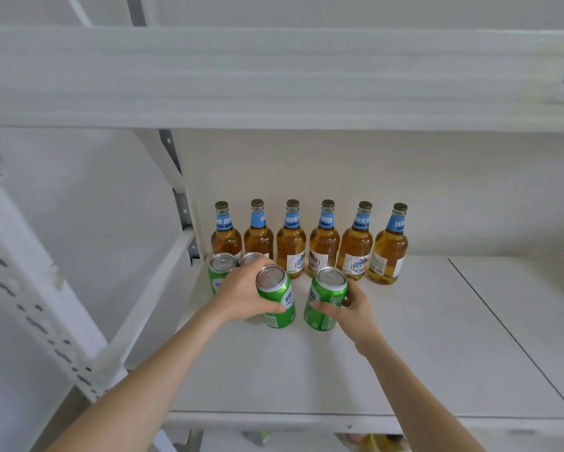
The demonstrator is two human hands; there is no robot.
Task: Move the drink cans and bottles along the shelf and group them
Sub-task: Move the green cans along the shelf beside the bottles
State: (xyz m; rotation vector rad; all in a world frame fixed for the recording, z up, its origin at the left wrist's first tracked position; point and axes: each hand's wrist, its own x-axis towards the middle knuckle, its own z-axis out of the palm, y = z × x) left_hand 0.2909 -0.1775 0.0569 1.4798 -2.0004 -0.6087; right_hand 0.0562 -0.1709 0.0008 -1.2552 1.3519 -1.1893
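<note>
Green left can (279, 305) being gripped by left hand (241, 295), right can (324, 301) by right hand (357, 309); both tilting, possibly risking toppling bottles (292, 246) behind.

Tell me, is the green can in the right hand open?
Shut. The can in the right hand has its pull tab lying flat, and no hole shows.

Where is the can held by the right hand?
Head view, mid-shelf: the green can sits in the right hand, right of the second can in the left hand, before the bottles.
</note>
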